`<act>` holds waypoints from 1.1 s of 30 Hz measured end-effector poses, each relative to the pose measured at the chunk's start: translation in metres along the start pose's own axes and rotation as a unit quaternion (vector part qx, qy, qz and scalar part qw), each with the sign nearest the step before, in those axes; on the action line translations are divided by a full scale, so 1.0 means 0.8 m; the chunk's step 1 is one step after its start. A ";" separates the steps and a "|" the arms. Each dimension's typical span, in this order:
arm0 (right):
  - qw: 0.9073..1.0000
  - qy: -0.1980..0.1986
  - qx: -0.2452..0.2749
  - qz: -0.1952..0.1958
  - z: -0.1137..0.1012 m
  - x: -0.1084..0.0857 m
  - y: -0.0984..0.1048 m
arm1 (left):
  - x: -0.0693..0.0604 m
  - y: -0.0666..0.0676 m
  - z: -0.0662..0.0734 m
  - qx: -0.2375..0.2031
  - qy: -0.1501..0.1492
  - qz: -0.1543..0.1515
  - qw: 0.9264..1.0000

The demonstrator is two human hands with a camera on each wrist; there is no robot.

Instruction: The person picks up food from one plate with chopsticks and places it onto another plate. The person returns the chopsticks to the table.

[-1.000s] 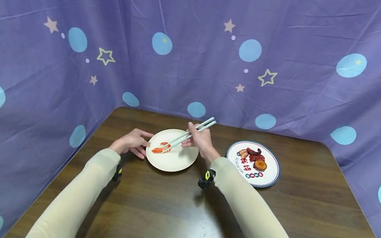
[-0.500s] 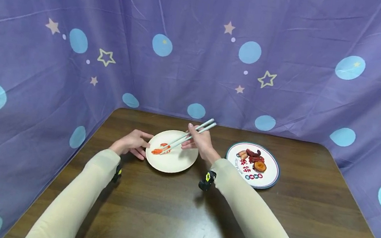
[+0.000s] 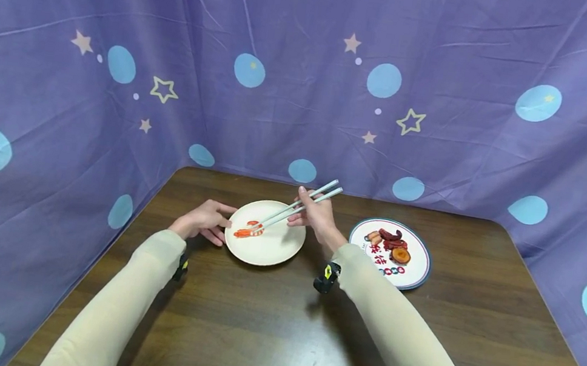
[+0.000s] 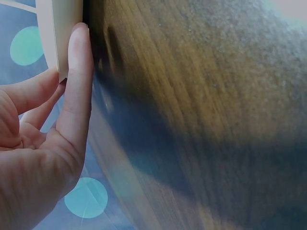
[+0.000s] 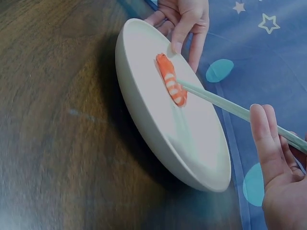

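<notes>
A cream plate (image 3: 274, 252) rests on the table, and an orange-and-white shrimp (image 3: 249, 232) lies on its left part. At the plate's left edge my left hand (image 3: 203, 219) grips the rim; in the left wrist view the thumb (image 4: 45, 86) presses the top edge while other fingers reach along the plate's side. My right hand (image 3: 317, 215), above the plate's right edge, holds a pair of pale green chopsticks (image 3: 319, 197). Their tips (image 5: 182, 83) are at the shrimp's inner side, seemingly touching it, and the shrimp lies on the plate.
To the right, beyond my right wrist, stands a white plate (image 3: 414, 275) with a blue rim and red lettering, bearing several food pieces (image 3: 394, 244). A purple curtain (image 3: 301, 117) closes off the back and sides of the wooden table (image 3: 252, 337).
My right hand and the chopsticks have shifted a little to the right, and the tips have drawn back slightly over the shrimp. My left hand and the plate stay in place.
</notes>
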State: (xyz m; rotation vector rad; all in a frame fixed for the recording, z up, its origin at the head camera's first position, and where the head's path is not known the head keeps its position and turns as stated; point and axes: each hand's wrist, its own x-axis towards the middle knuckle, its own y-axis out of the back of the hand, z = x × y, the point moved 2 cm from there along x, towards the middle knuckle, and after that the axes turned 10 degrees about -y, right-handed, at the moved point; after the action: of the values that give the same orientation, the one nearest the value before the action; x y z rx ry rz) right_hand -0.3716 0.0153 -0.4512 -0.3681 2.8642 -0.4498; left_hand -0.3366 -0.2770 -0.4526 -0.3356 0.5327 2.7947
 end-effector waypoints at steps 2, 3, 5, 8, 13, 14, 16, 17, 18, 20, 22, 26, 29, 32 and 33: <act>1.000 0.004 0.001 0.001 -0.003 -0.002 0.005 | 0.001 -0.001 0.001 0.002 0.001 0.000 1.000; 1.000 0.006 0.001 0.001 -0.004 -0.003 0.007 | 0.001 -0.001 0.001 0.003 0.002 0.000 1.000; 1.000 0.007 0.002 0.004 -0.006 -0.004 0.009 | 0.000 -0.001 0.002 0.005 0.003 0.001 1.000; 1.000 0.008 0.001 0.006 -0.009 -0.006 0.014 | -0.001 0.000 0.003 0.008 0.004 0.000 1.000; 1.000 0.013 -0.003 0.005 -0.010 -0.009 0.022 | -0.001 -0.001 0.004 0.008 0.005 -0.001 1.000; 1.000 0.015 -0.004 0.003 -0.010 -0.010 0.023 | -0.001 -0.001 0.004 0.008 0.004 -0.001 1.000; 1.000 0.018 -0.005 -0.001 -0.009 -0.010 0.027 | -0.001 -0.001 0.004 0.007 0.004 0.000 1.000; 1.000 0.020 -0.005 -0.004 -0.009 -0.011 0.028 | -0.001 -0.001 0.003 0.006 0.004 0.000 1.000; 1.000 0.022 -0.005 -0.006 -0.009 -0.011 0.030 | -0.001 -0.001 0.003 0.006 0.004 0.000 1.000; 1.000 0.025 -0.005 -0.007 -0.010 -0.012 0.034 | -0.001 -0.001 0.003 0.005 0.006 0.000 1.000; 1.000 0.028 -0.003 -0.004 -0.011 -0.014 0.038 | -0.001 -0.001 0.003 0.004 0.006 0.000 1.000; 0.999 0.033 -0.004 0.000 -0.016 -0.016 0.044 | -0.002 -0.001 0.003 0.005 0.007 0.002 1.000; 0.999 0.035 -0.007 -0.001 -0.019 -0.017 0.050 | -0.003 0.000 0.004 0.006 0.007 0.004 1.000; 0.999 0.039 -0.005 -0.002 -0.021 -0.019 0.056 | -0.003 0.000 0.004 0.006 0.007 0.002 1.000; 0.999 0.040 -0.004 -0.001 -0.022 -0.020 0.058 | -0.002 0.000 0.003 0.005 0.007 0.003 1.000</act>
State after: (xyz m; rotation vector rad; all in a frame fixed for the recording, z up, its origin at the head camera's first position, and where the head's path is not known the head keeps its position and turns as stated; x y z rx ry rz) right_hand -0.3709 0.0668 -0.4474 -0.3618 2.9444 -0.4640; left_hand -0.3352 -0.2761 -0.4500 -0.3532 0.5521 2.7954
